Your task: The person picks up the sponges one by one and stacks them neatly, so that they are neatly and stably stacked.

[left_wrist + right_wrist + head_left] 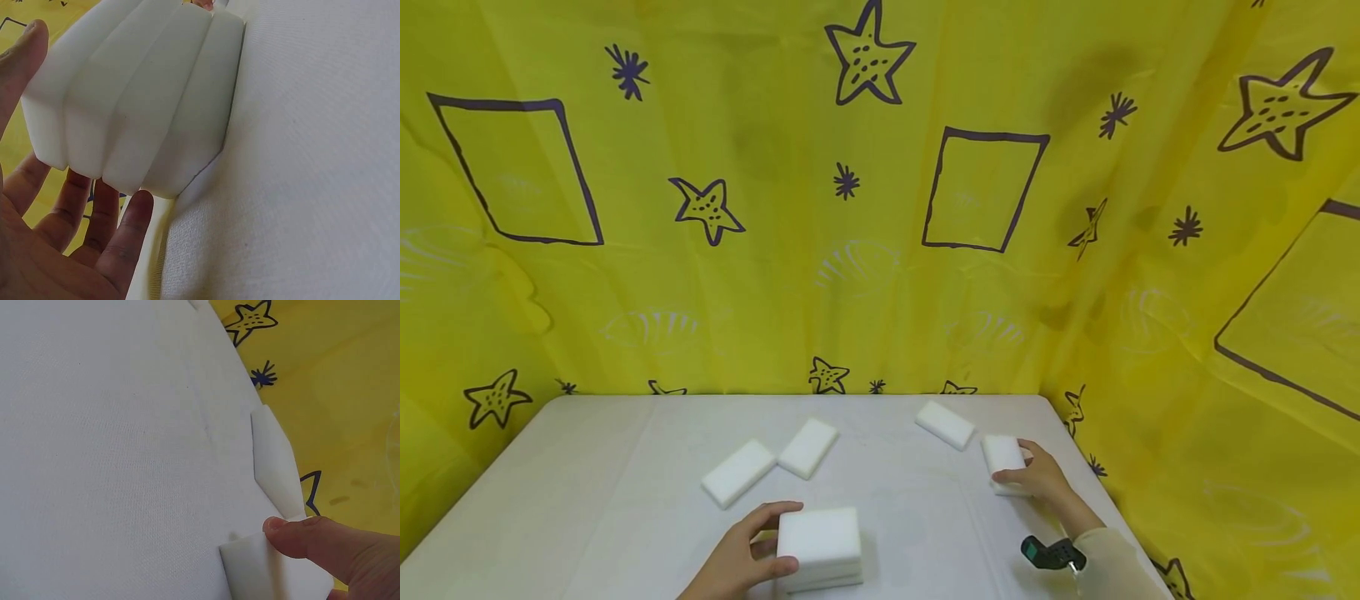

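In the head view, my left hand (743,554) is at the near middle of the table, thumb in front and fingers behind, holding a stack of white sponges (820,537). The left wrist view shows several thick layers in that stack (137,94), with the fingertips against its edges. On the right, my right hand (1043,477) grips a white sponge (1002,452) between thumb and fingers. A second sponge (1011,490) shows beneath it. The right wrist view shows the thumb (312,540) pressing the held sponge's side; the other fingers are mostly hidden.
Behind the right hand's sponge lies a loose white sponge (946,424). Two more, a left one (739,472) and a right one (808,447), lie beyond the stack. The white-covered table (625,500) meets a yellow patterned curtain (760,275) at the back and sides.
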`<state>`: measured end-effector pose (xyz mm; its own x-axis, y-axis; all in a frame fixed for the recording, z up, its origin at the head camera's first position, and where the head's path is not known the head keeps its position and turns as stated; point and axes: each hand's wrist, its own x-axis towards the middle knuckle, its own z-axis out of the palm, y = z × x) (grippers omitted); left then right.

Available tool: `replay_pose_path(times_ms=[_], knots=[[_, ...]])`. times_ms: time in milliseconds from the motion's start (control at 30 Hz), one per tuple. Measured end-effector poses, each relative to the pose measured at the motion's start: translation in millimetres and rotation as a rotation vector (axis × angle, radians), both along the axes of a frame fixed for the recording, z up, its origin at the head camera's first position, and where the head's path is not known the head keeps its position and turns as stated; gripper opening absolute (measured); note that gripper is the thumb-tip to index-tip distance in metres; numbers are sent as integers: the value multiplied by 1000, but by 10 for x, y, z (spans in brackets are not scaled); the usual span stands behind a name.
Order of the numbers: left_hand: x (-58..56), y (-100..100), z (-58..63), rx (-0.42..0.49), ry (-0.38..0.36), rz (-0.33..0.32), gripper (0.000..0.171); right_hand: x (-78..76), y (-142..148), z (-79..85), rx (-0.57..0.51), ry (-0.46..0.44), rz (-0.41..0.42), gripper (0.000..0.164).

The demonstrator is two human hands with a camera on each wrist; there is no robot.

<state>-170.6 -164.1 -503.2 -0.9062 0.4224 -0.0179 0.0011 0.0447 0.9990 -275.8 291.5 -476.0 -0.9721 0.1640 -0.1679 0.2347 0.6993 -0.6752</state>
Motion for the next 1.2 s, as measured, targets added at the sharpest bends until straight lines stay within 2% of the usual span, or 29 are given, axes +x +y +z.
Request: replay_pose_path(times_ms=[200, 400, 867, 1200], knots=[[-3, -11, -28, -9, 23, -7, 64, -8, -33, 10, 0, -13, -4, 89], [-8, -15, -35, -3, 16, -4, 64, -5, -79, 29, 19, -24, -8, 93], [-3, -13, -25, -32, 8, 4, 64, -52, -104, -13, 62, 0, 13, 83], [-14, -8, -22, -38, 7, 7, 63, 2, -115, 51, 21, -15, 35, 82]])
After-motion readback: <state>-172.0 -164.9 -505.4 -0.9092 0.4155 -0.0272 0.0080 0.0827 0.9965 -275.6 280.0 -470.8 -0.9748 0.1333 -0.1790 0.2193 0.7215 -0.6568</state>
